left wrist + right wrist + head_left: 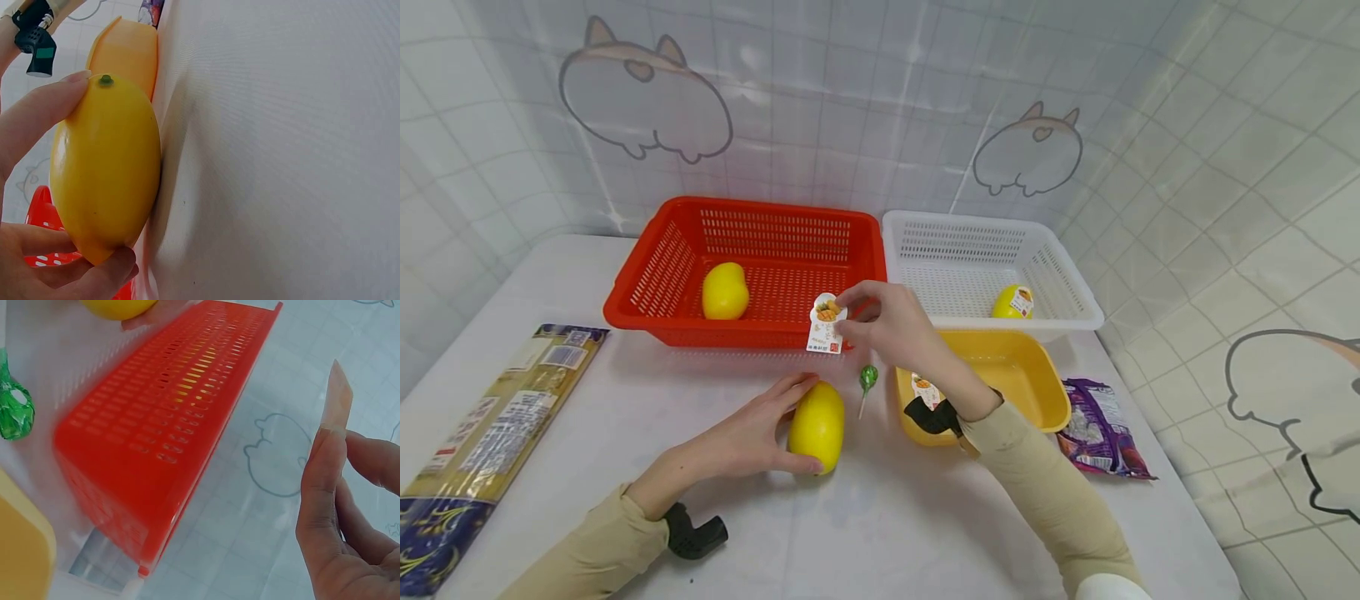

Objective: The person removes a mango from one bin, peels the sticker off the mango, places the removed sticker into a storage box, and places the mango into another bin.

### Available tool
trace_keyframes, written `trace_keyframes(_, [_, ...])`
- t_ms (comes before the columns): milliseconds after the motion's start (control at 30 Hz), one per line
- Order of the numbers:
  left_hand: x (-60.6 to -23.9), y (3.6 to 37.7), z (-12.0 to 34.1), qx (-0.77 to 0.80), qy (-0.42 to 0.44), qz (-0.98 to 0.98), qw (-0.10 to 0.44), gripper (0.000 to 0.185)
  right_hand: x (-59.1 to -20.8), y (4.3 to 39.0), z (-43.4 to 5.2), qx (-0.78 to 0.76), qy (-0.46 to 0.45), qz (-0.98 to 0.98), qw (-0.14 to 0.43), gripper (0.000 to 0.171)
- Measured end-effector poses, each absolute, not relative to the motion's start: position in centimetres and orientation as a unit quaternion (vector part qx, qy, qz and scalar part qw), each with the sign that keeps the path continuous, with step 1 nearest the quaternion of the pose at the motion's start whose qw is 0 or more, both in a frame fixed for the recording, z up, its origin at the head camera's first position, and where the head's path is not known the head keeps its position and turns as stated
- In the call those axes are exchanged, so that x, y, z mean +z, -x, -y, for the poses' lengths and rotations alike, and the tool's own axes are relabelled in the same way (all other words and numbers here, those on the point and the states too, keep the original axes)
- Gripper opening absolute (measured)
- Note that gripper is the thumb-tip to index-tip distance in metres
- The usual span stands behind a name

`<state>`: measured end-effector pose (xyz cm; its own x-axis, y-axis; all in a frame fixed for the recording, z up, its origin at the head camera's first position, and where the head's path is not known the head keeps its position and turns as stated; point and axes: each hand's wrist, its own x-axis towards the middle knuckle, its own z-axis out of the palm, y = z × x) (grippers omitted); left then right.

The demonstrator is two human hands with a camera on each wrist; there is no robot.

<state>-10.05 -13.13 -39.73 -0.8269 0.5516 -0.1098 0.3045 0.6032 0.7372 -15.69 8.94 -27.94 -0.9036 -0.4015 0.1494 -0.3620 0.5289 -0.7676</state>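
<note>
On the white tabletop stands a yellow mango (817, 427), its small green stem spot showing in the left wrist view. My left hand (758, 429) grips it from the left, thumb at the stem end and fingertips at the other end. Up over the front rim of the red basket, my right hand (891, 321) pinches a white sticker label (826, 325) printed with orange fruit and writing. Seen edge-on in the right wrist view, the label (337, 397) sticks out past the thumb and fingertips. A green-wrapped lollipop (868, 379) lies between the hands.
The red basket (647, 321) holds another mango (725, 292). Beside it, a white basket (917, 225) contains a labelled yellow fruit (1006, 302). Under my right forearm is a yellow tub (1037, 375) with a label (925, 390). A purple packet (1097, 429) and a long noodle pack (505, 425) flank the table.
</note>
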Motion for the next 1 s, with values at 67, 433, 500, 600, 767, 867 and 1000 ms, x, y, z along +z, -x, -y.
trace_keyframes(67, [-39.8, 10.1, 13.2, 0.372, -0.246, -0.880, 0.163, 0.116, -27.9, 15.9, -8.8, -0.435, 0.219, -0.873, 0.022, 0.023])
trace_keyframes(433, [-39.8, 10.0, 13.2, 0.372, -0.249, -0.880, 0.160, 0.115, -27.4, 16.7, -8.1, -0.438, 0.216, -0.872, 0.029, 0.022])
trace_keyframes(500, [-39.8, 10.0, 13.2, 0.372, -0.247, -0.880, 0.162, 0.115, -27.3, 16.8, -7.9, -0.438, 0.215, -0.872, 0.034, 0.022])
trace_keyframes(600, [-39.8, 10.0, 13.2, 0.373, -0.246, -0.880, 0.163, 0.115, -27.1, 17.0, -7.6, -0.434, 0.214, -0.874, 0.041, 0.022])
trace_keyframes(767, [-39.8, 10.0, 13.1, 0.373, -0.248, -0.879, 0.160, 0.114, -27.0, 17.4, -7.2, -0.427, 0.217, -0.876, 0.043, 0.023])
trace_keyframes(867, [-39.7, 10.0, 13.1, 0.373, -0.249, -0.879, 0.160, 0.114, -26.9, 17.7, -6.9, -0.427, 0.217, -0.876, 0.047, 0.024])
trace_keyframes(1000, [-39.6, 10.0, 13.1, 0.371, -0.249, -0.881, 0.158, 0.113, -26.8, 18.1, -6.6, -0.432, 0.218, -0.873, 0.051, 0.023])
